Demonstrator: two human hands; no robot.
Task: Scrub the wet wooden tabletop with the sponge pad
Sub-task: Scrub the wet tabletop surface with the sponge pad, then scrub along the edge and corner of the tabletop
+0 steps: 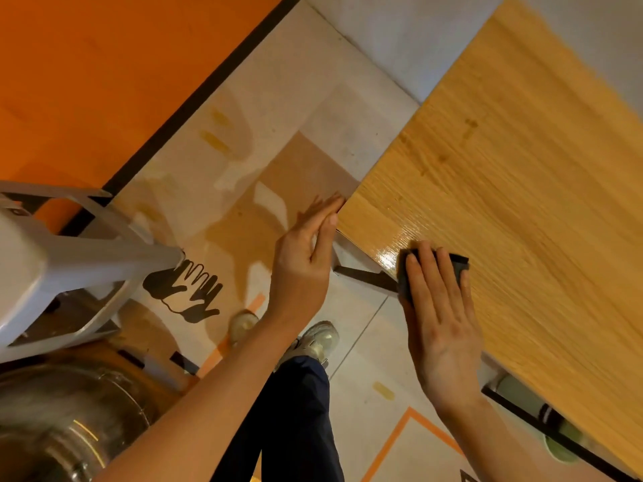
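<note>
- Orange wall (104,81) fills the upper left, with a black skirting strip (198,95) where it meets the pale tiled floor (295,99).
- Wooden desk (522,203) runs from the upper right to the lower right; its near corner shines wet.
- Grey plastic stool (62,259) lies tipped at the left, above a steel pot (62,422) in the lower left corner.
- Black handprint marks (188,290) and orange tape lines (400,433) show on the floor, well apart from the desk.
- Dark trouser leg (295,419) and pale shoes (313,339) stand between the two arms.
- Right hand (442,325) lies flat, fingers straight and close together, pressing the dark sponge pad (459,264) on the wet corner of the desk; the pad sits under the fingertips.
- Left hand (306,259) is spread loosely, fingers straight, its fingertips touching the desk's edge, just beside the pad.
</note>
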